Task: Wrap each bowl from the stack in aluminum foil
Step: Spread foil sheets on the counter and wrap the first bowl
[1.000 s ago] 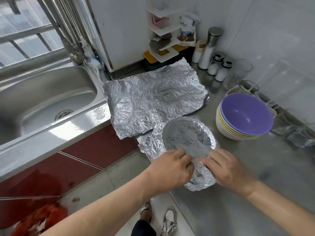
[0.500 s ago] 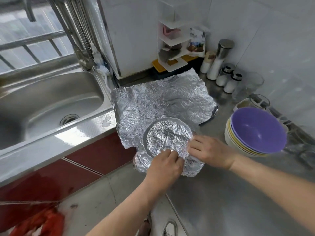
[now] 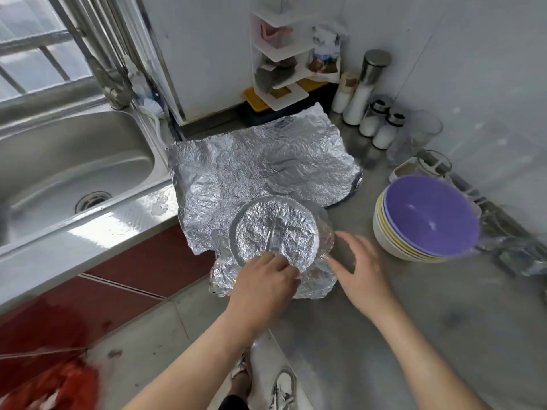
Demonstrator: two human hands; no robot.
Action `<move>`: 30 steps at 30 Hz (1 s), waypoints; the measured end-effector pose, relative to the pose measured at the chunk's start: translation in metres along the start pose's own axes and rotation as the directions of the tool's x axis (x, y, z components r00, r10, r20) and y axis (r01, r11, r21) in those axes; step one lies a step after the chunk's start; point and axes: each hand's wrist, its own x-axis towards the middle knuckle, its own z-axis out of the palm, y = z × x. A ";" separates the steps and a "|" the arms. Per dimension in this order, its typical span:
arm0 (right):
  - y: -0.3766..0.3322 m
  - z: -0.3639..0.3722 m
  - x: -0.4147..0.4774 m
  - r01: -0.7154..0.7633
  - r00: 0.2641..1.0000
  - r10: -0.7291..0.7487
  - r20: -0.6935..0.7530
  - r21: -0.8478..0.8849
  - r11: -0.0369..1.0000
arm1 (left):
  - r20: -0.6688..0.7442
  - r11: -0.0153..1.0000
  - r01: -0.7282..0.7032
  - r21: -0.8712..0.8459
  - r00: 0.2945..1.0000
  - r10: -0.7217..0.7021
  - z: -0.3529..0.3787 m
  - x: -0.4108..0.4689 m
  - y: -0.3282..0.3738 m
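A bowl covered in crinkled aluminum foil [image 3: 275, 230] sits at the counter's front edge, its foil skirt spread around it. My left hand [image 3: 263, 284] grips the near rim of the foil-covered bowl, fingers curled over it. My right hand [image 3: 359, 267] hovers just right of the bowl with fingers spread, its fingertips near the foil. A stack of bowls [image 3: 426, 223], purple one on top, stands to the right. Flat foil sheets [image 3: 260, 167] lie behind the wrapped bowl.
A steel sink [image 3: 74, 176] fills the left. Salt shakers and bottles [image 3: 376, 125], a glass [image 3: 420, 137] and a white corner shelf [image 3: 281, 57] crowd the back wall. The counter edge drops to the floor right under the bowl.
The wrapped bowl shifted left onto the edge of the flat sheets. My right hand has come off the foil and opened, moving a little right. My left hand stays on the near rim.
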 end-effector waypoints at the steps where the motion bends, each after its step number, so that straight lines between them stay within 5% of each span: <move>1: 0.004 0.003 -0.004 -0.085 0.996 0.084 0.016 0.084 0.993 | -0.009 1.000 0.004 -0.004 1.000 -0.004 0.001 0.002 0.002; 8: 0.009 0.025 -0.007 -0.185 0.980 0.198 0.005 0.379 0.907 | -0.014 0.996 0.078 -0.036 0.997 -0.078 0.017 0.010 0.012; 12: 0.004 0.026 -0.002 -0.321 0.916 0.384 0.114 0.782 0.534 | -0.024 0.996 0.081 -0.025 0.996 -0.082 0.018 0.013 0.015; 14: 0.004 0.025 0.000 -0.347 0.903 0.407 0.141 0.797 0.494 | -0.027 0.995 0.093 -0.035 0.995 -0.094 0.019 0.013 0.016; 17: 0.010 0.028 0.001 -0.331 0.920 0.386 0.069 0.665 0.669 | -0.037 0.993 0.107 -0.040 0.993 -0.108 0.020 0.014 0.017; 19: 0.015 0.031 0.001 -0.229 0.956 0.285 -0.075 0.419 0.879 | -0.047 0.995 0.097 -0.024 0.994 -0.098 0.020 0.014 0.018; 21: 0.017 0.033 0.002 -0.102 0.973 0.138 -0.185 0.193 0.976 | -0.056 0.997 0.081 -0.018 0.995 -0.082 0.022 0.015 0.020; 25: 0.009 0.037 0.003 -0.067 0.959 0.117 -0.257 0.195 0.978 | -0.066 0.992 0.108 -0.071 0.991 -0.113 0.025 0.019 0.025; 30: 0.005 0.042 0.000 -0.150 0.972 0.200 -0.122 0.332 0.931 | -0.097 0.982 0.152 -0.114 0.982 -0.163 0.032 0.023 0.031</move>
